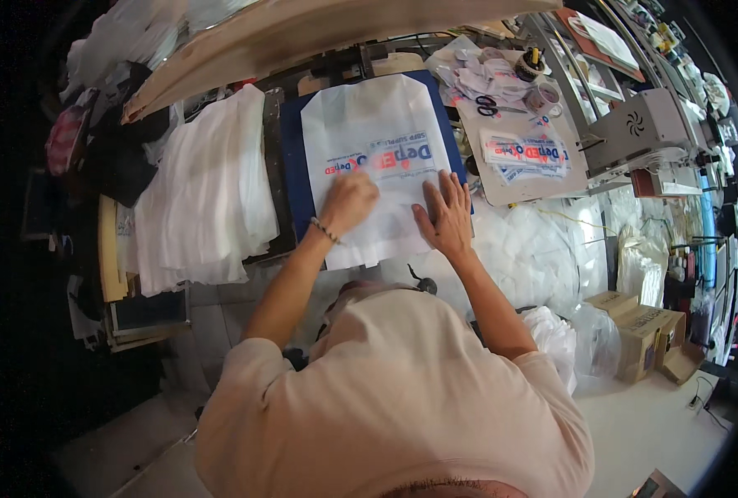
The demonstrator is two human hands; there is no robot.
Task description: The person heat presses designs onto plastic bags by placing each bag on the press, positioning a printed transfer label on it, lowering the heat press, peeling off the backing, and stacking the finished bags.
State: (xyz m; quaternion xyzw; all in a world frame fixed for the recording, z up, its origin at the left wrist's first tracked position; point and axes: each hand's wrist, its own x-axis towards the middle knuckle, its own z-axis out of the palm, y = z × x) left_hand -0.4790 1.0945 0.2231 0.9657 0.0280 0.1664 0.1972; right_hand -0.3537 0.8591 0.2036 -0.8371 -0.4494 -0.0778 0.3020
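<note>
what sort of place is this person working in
Probably a small printing workshop: a flat white piece bearing red and blue lettering lies on a blue board, a pile of white pieces sits to its left, and printed sheets lie to its right.

The pale floor [634, 436], lit at lower right, dims into deep shadow on the left.

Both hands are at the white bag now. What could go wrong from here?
The white bag might shift or crease on the blue board if the right hand, spread near its right edge, presses unevenly. The left hand, curled close to the coloured lettering, could scuff it. The bracelet might snag the bag's left edge.
</note>
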